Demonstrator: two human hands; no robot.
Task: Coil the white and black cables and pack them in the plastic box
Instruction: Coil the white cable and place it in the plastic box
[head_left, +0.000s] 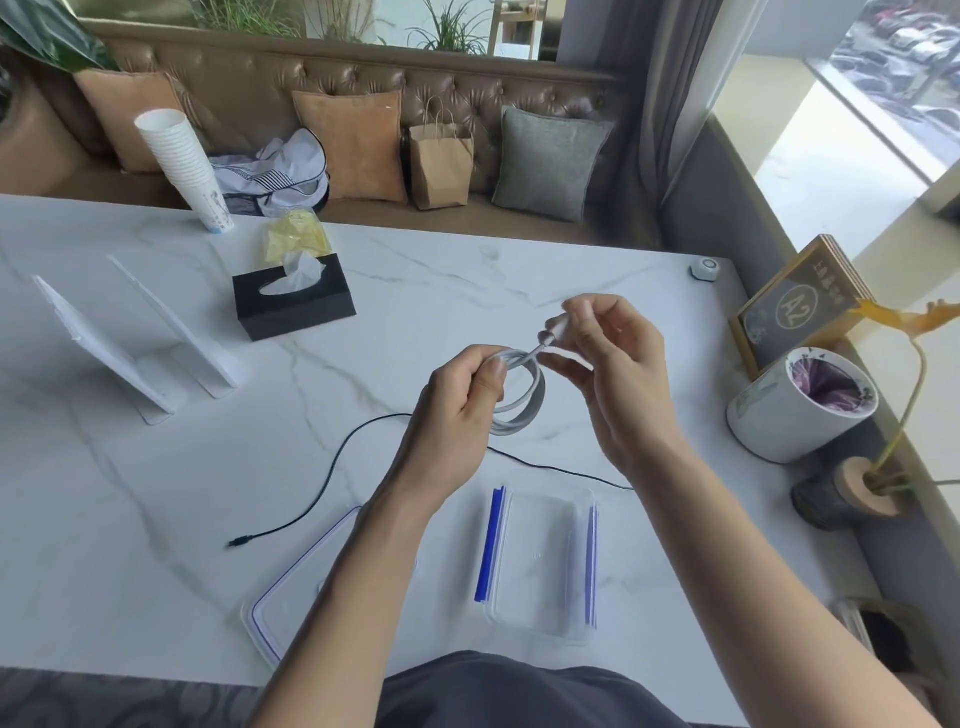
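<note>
Now, beyond the plastic box (540, 564), your left hand (457, 410) is pinching the white cable coil (522, 397) to stop it springing apart; your right hand (618, 374) is gripping its plug (550, 335).

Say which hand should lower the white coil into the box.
Left, probably: the left hand grips the coiled white cable, while the right hand only pinches its plug end. The plastic box lies open below.

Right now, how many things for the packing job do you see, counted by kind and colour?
White cable: 1
Black cable: 1
Plastic box: 1
Lid: 1
Total: 4
</note>
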